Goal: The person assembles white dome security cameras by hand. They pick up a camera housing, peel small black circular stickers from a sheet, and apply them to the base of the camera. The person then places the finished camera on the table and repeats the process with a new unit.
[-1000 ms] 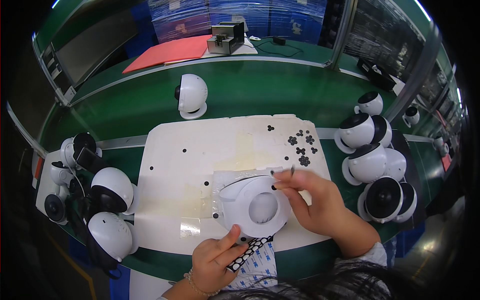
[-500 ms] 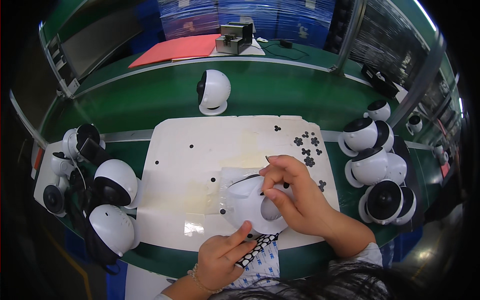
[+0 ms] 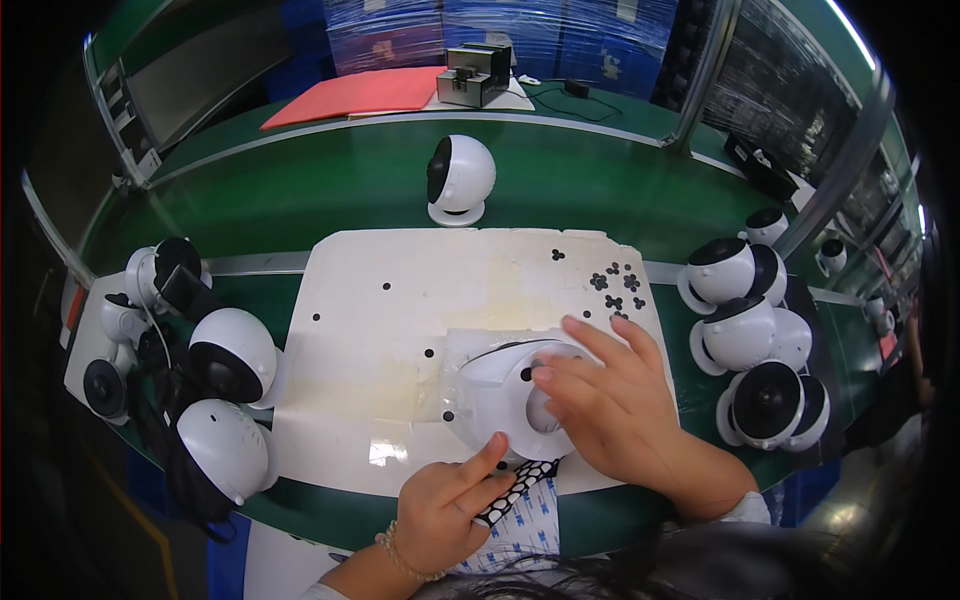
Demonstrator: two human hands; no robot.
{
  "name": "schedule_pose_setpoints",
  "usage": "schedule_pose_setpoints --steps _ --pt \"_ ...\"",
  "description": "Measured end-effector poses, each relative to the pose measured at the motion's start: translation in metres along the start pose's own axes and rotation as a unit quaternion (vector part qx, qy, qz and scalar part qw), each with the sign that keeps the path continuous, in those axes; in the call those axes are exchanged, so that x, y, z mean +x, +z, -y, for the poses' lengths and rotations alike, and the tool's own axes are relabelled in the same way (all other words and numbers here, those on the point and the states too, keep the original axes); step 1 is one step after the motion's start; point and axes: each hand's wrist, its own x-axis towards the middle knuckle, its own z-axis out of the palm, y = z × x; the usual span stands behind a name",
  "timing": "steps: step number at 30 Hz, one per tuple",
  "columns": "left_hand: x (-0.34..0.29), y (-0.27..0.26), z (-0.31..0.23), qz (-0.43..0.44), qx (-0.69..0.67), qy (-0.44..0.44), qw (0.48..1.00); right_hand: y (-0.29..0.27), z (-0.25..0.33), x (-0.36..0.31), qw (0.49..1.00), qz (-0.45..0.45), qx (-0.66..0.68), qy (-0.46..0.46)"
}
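White device [image 3: 487,400] over pale board [image 3: 350,380], green bench [image 3: 300,190], splayed right hand [image 3: 625,420] above, left hand [image 3: 440,515] tight on dotted sheet [image 3: 524,484]

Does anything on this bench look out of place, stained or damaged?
Mildly: the white board has yellowish patches and an uneven far edge, so it looks worn. A few single black dots lie scattered left of the black clusters, perhaps stray.

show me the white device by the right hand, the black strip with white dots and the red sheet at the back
white device [image 3: 485,405]: head view, on its white shell
black strip with white dots [image 3: 522,487]: head view, mid-strip
red sheet [image 3: 365,95]: head view, middle of its surface
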Motion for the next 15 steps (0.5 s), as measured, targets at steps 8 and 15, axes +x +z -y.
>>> schedule_pose_setpoints --steps 8,15 --pt "0.0 0.004 0.002 -0.008 -0.013 -0.002 1.0 0.011 0.011 -0.027 0.969 0.044 0.206 0.13" --pt "-0.002 0.006 0.002 -0.036 -0.023 -0.013 0.999 0.015 0.013 -0.028 0.962 0.051 0.229 0.138"
